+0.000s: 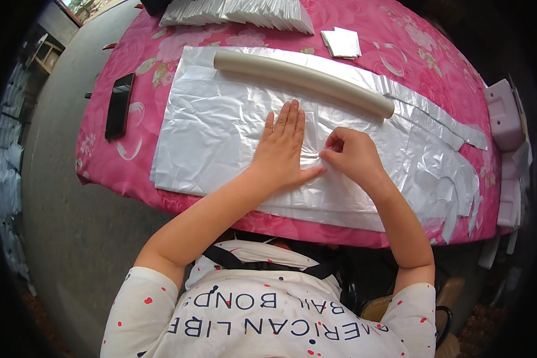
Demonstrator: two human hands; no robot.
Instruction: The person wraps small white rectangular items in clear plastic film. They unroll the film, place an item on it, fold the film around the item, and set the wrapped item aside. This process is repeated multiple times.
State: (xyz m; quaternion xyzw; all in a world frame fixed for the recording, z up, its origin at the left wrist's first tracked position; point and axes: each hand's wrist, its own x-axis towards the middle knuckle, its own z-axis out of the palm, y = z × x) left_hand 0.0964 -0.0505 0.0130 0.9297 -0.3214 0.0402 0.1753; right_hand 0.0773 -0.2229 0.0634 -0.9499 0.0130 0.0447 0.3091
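White, shiny plastic sheets or bags (206,134) lie stacked and creased across the table. My left hand (284,143) presses flat on the top layer near the middle, fingers pointing away from me and thumb out to the right. Just right of it, my right hand (347,154) pinches a bit of the thin plastic between thumb and fingertips, and small folds run from the pinch. Beyond both hands a long beige tube or roll (304,83) rests on the sheets.
A pink floral tablecloth (232,38) covers the table. A black phone (120,106) lies at left. Folded white packets (237,12) stand in a row at the far edge, with a small stack (341,43) nearby. Cut plastic strips (443,121) and pale moulded boxes (505,114) are at right.
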